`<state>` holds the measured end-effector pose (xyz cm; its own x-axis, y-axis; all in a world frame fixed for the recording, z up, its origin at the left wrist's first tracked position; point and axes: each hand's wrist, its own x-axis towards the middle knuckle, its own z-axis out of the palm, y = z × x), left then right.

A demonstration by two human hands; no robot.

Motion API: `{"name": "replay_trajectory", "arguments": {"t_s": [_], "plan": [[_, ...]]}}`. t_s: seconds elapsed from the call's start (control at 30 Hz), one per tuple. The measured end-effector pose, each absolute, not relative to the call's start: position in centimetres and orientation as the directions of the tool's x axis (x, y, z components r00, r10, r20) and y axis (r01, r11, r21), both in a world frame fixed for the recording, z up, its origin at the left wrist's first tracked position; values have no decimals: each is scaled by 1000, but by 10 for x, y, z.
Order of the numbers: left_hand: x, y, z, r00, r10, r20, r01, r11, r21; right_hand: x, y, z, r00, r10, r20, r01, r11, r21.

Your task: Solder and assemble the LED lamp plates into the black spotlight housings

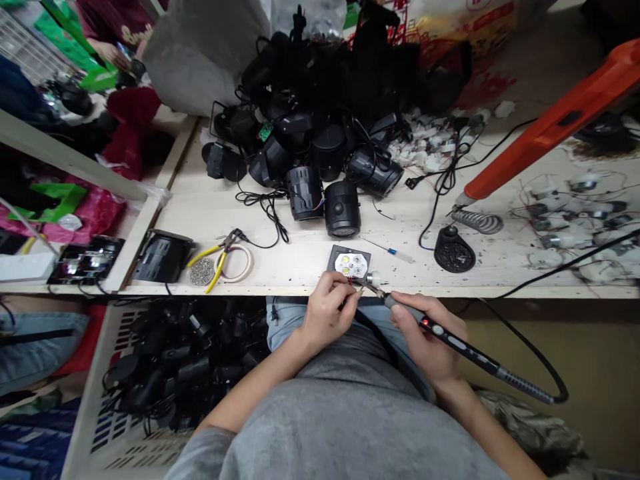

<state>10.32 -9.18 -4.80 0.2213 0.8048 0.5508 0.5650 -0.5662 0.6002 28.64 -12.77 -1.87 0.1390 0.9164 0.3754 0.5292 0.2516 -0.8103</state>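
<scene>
Right hand fingers wrapped round black pen-shaped soldering iron, long axis slanting up-left, tip just beside square black LED plate at front edge of counter. Left hand, nearer plate, fingers pinching thin wire.

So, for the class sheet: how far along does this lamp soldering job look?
Done, perhaps: black lamp housings lie heaped on the bench with cables attached, though their finish can't be confirmed. In hand: the left hand works at an LED plate while the right hand brings a soldering iron to it. Left, probably: the crate of black housings below the bench.
</scene>
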Motion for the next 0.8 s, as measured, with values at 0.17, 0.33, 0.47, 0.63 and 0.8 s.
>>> {"name": "replay_trajectory", "arguments": {"t_s": [0.17, 0.33, 0.47, 0.63, 0.8], "plan": [[102, -92, -47, 232, 811, 538, 562, -563, 606, 287, -127, -19, 137, 922, 363, 534, 240, -811], [101, -93, -46, 245, 821, 516, 546, -557, 626, 288, -129, -18, 122, 911, 393, 539, 272, -797], [100, -93, -45, 245, 826, 507, 535, -552, 640, 289, -129, -17, 106, 904, 415, 545, 296, -785], [100, -93, -44, 250, 823, 510, 518, -559, 647, 286, -125, -16, 85, 891, 447, 547, 333, -768], [100, -93, -44, 244, 828, 505, 511, -552, 659, 285, -124, -16, 74, 873, 482, 548, 369, -751]]}}
